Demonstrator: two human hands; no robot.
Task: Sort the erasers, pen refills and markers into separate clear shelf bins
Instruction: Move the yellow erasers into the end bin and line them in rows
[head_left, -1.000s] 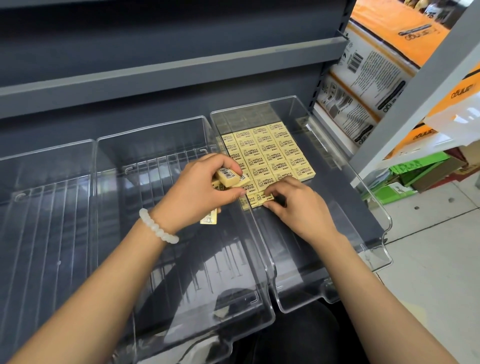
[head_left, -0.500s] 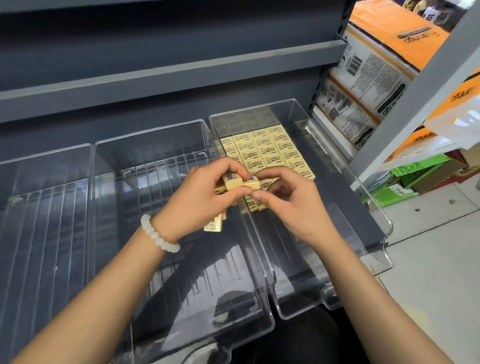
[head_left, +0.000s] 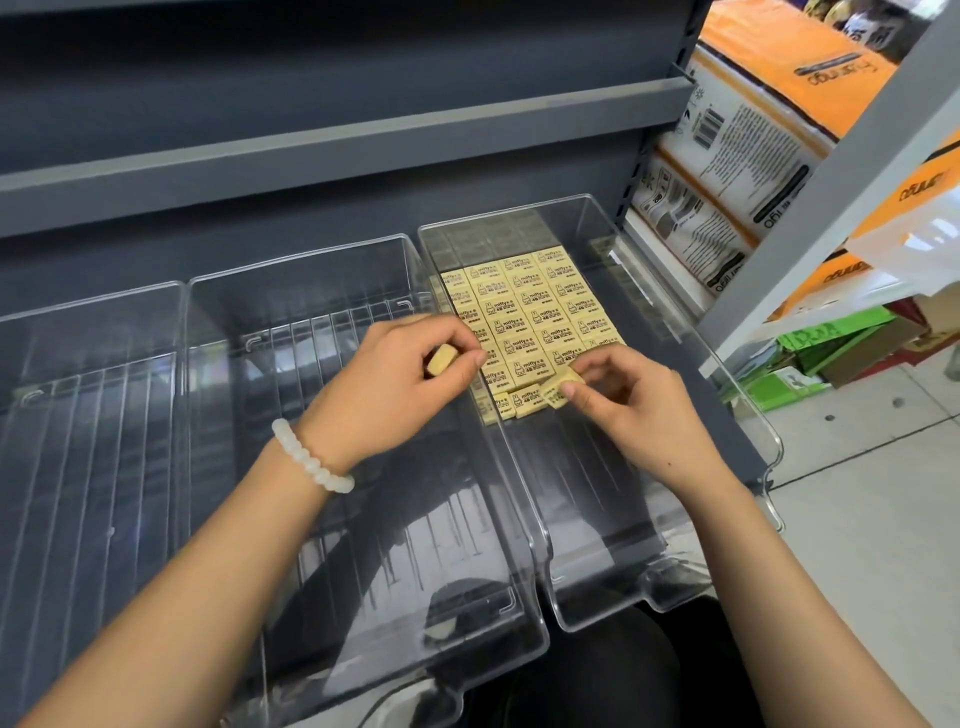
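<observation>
Three clear bins | right bin (head_left: 675, 332): yellow erasers (head_left: 535, 317) tiled | right hand (head_left: 634, 410) pinches one eraser (head_left: 558, 387) at front row | left hand (head_left: 395, 384) grips spares (head_left: 441, 359), perhaps several | refills, markers unseen, remaining

We see three bins side by side: erasers (head_left: 530, 312) fill the right bin (head_left: 691, 364); paper packs (head_left: 727, 171) stand further right

Three clear bins (head_left: 675, 332), two hands (head_left: 384, 384), one bead bracelet (head_left: 311, 460), dozens of yellow erasers (head_left: 530, 312) (mostly tiled flat)
</observation>
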